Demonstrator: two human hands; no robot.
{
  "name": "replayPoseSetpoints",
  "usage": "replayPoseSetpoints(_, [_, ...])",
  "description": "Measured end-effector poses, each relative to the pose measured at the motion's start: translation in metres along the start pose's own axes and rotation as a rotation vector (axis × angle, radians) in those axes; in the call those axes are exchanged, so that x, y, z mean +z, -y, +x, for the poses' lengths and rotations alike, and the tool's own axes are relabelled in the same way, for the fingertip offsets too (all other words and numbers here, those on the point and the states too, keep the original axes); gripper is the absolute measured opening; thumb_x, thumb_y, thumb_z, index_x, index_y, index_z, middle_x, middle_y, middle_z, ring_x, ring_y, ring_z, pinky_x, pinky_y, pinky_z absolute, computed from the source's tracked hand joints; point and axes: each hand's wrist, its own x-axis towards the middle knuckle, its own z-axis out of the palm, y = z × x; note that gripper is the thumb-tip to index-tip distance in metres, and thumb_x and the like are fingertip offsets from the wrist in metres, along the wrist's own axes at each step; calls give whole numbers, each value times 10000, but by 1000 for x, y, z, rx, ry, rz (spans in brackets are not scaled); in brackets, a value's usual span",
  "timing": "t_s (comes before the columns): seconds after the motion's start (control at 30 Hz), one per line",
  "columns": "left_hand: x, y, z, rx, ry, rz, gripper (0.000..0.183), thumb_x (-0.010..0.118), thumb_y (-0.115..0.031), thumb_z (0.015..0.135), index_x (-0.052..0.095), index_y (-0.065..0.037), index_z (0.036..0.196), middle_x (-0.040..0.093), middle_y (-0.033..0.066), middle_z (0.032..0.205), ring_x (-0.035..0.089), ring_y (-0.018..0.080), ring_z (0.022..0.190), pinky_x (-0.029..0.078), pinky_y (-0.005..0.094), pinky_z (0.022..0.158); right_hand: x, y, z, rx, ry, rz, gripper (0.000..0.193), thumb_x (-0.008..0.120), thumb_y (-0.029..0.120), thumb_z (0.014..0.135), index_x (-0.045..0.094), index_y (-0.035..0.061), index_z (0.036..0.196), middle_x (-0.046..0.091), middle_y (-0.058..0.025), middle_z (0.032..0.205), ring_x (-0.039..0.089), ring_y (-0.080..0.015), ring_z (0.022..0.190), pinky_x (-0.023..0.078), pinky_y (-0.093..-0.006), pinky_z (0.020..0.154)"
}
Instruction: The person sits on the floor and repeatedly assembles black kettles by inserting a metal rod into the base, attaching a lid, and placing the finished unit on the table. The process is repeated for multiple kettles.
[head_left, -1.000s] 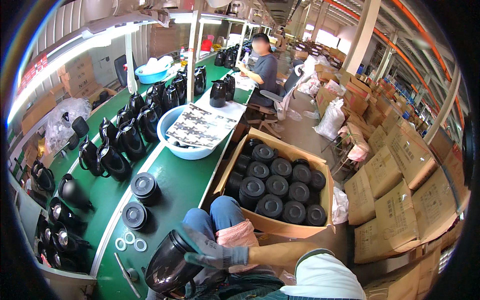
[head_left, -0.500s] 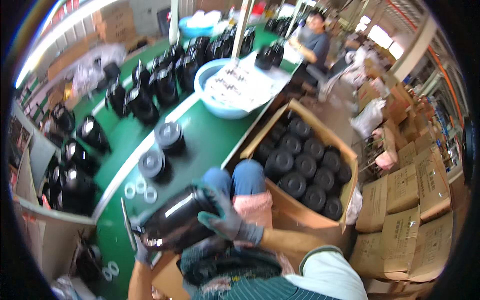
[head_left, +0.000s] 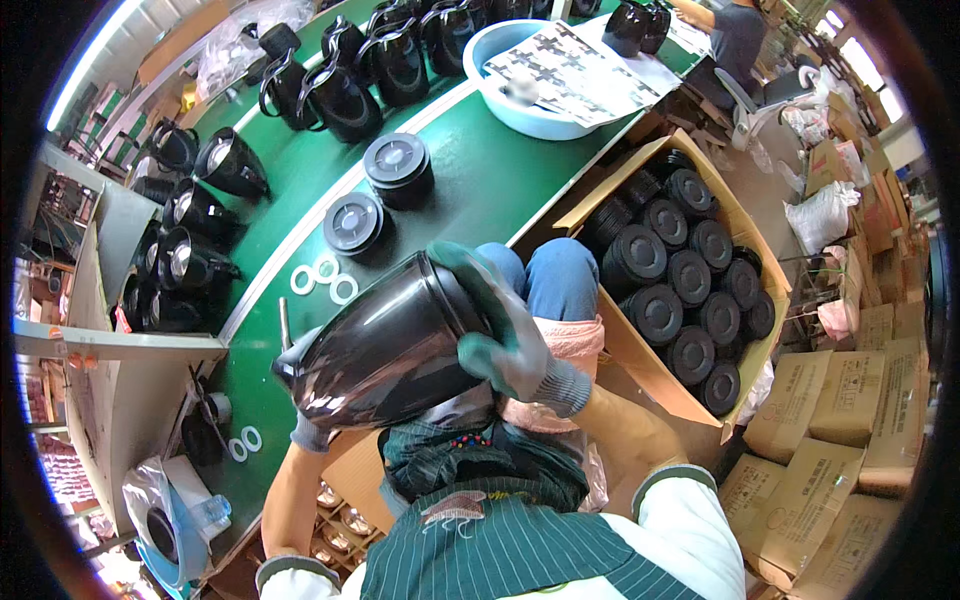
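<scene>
The right hand grips the wide end of the black pot; the left hand clasps its narrow end.

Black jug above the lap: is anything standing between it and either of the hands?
Nothing visible does: the gloved right hand grips the black jug by its wide end. The left hand is near the narrow end, mostly hidden, so its contact cannot be judged.

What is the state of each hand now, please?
Left hand: partly hidden by the black jug; grip cannot be told.
Right hand: holding the jug.
</scene>
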Motion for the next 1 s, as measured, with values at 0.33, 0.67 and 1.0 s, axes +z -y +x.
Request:
replayPoseSetpoints(0.33, [15,47,-61,-172,-339,-213,201,724,-146,854,780,-36,1013,783,120,1012,761,264,924,601,349,797,-27,-29,-45,344,29,135,943,672,455,962,198,32,1659,223,-230,1688,312,-352,1534,284,-437,1236])
replayPoseSetpoints(0.67, [90,61,-32,-562,-39,-1040,323,651,-186,928,738,-6,1182,759,107,1120,738,240,991,596,339,866,-12,-1,-55,269,-214,136,1013,696,586,911,313,-41,1609,284,-256,1670,338,-401,1524,263,-495,1244])
replayPoseSetpoints(1.0, [31,1,73,-210,35,-590,338,676,-213,920,743,-17,1187,762,105,1095,743,243,987,606,344,858,-32,16,-36,-49,-158,-411,1013,669,617,917,306,-15,1620,239,-281,1676,301,-430,1535,247,-525,1246])
